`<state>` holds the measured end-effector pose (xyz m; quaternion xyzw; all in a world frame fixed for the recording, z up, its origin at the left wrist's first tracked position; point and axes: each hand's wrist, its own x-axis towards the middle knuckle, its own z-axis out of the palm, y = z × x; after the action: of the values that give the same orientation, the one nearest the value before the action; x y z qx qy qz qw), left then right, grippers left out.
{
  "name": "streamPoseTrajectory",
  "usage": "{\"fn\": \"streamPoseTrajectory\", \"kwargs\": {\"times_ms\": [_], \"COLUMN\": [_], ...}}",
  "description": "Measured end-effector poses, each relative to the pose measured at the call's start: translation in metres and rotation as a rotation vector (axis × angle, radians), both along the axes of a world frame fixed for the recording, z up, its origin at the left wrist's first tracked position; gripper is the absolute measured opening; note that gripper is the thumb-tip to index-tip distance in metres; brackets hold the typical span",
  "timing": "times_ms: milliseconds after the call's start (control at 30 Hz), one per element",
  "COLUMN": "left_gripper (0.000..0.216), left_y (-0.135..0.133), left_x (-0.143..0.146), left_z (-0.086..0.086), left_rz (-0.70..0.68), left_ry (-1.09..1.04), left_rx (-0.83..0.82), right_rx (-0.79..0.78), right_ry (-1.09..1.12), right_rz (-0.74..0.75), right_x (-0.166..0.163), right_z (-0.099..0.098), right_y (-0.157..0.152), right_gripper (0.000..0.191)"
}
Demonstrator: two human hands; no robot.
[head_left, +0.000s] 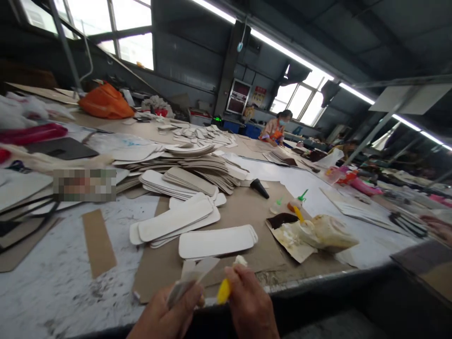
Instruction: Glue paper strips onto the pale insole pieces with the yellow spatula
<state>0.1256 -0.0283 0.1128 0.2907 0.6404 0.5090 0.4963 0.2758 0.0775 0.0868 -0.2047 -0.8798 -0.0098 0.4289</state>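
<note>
My left hand grips a few thin, flat pale strips, which stick up from between thumb and fingers. Closed around a small yellow tool, my right hand is just to the right of it. A whitish lump shows at the top of that hand; whether it belongs to the tool I cannot tell. Beyond my hands, a short stack of white rounded boards lies on a brown sheet. More white boards fan out to its left.
A glue-smeared bag with a yellow stick lies on the right, near small green-tipped bottles and a black cone. Piled boards stand farther back. A brown strip lies left. A person works across the table.
</note>
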Motion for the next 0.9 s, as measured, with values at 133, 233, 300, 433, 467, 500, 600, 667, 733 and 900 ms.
{"fn": "streamPoseTrajectory", "kwargs": {"times_ms": [133,233,300,433,467,500,600,667,733,900], "left_gripper": [0.052,0.05,0.047,0.041,0.04,0.038,0.032,0.03,0.029,0.024], "left_y": [0.003,0.015,0.025,0.043,0.047,0.05,0.056,0.058,0.061,0.065], "left_x": [-0.025,-0.047,-0.057,-0.068,-0.07,-0.072,-0.077,-0.081,-0.083,-0.087], "left_z": [-0.012,-0.027,-0.036,-0.046,-0.048,-0.051,-0.058,-0.061,-0.062,-0.061], "left_rz": [0.321,0.398,0.392,0.35,0.332,0.312,0.249,0.213,0.186,0.142], "left_ry": [-0.013,0.041,0.045,0.02,0.012,0.0,-0.038,-0.065,-0.092,-0.162], "left_rx": [-0.06,-0.033,-0.039,-0.055,-0.063,-0.074,-0.104,-0.115,-0.128,-0.168], "right_rx": [-0.674,-1.194,-1.368,-1.475,-1.5,-1.523,-1.541,-1.519,-1.479,-1.303], "right_ry": [0.418,0.711,0.814,0.873,0.856,0.834,0.766,0.688,0.565,0.292], "right_rz": [-0.139,-0.176,-0.098,-0.012,0.002,0.014,0.017,-0.015,-0.051,-0.125], "right_x": [0.032,0.031,0.017,-0.028,-0.039,-0.049,-0.072,-0.081,-0.085,-0.084], "right_z": [0.011,0.013,0.011,0.005,0.003,0.0,-0.008,-0.013,-0.015,-0.009], "right_y": [0.009,0.017,0.023,0.034,0.036,0.038,0.042,0.044,0.046,0.054], "right_gripper": [0.027,0.047,0.049,0.041,0.041,0.042,0.041,0.04,0.042,0.046]}}
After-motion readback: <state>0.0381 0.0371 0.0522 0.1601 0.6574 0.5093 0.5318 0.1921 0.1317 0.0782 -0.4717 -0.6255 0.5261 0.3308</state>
